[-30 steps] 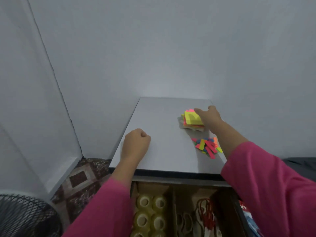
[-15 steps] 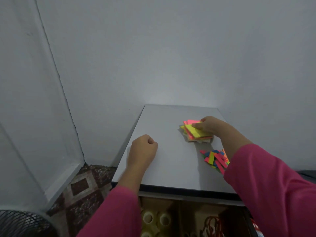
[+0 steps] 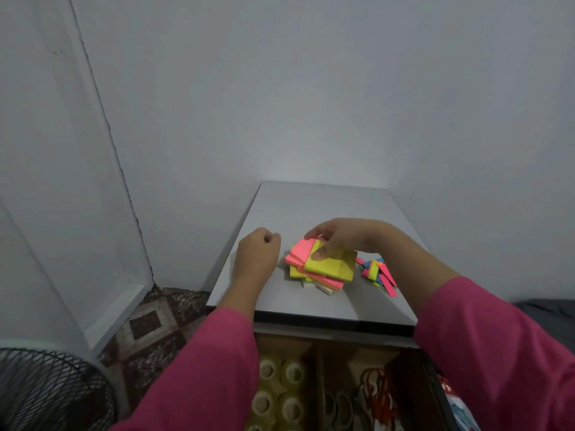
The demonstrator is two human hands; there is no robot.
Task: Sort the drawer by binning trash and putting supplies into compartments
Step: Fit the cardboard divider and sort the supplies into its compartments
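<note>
A loose stack of yellow and pink sticky-note pads (image 3: 323,267) lies near the middle of the grey desktop (image 3: 326,206). My right hand (image 3: 339,236) grips the stack from above, thumb pressed on the top yellow pad. My left hand (image 3: 256,258) rests on the desktop just left of the stack as a fist that holds nothing. A small heap of coloured paper strips (image 3: 378,273) lies right of the stack. Below the desk edge the open drawer (image 3: 317,346) shows wooden compartments with several tape rolls (image 3: 280,390) on the left and scissors with red cord (image 3: 370,399) to their right.
A black wire-mesh bin (image 3: 46,390) stands on the patterned floor at the lower left. Grey walls close in behind and to the left of the desk. A red, white and blue packet (image 3: 457,409) shows at the drawer's right edge.
My right hand has dragged the sticky-note stack from the desk's right side toward the middle and nearer the front. The left fist has stayed in place. The camera has shifted.
</note>
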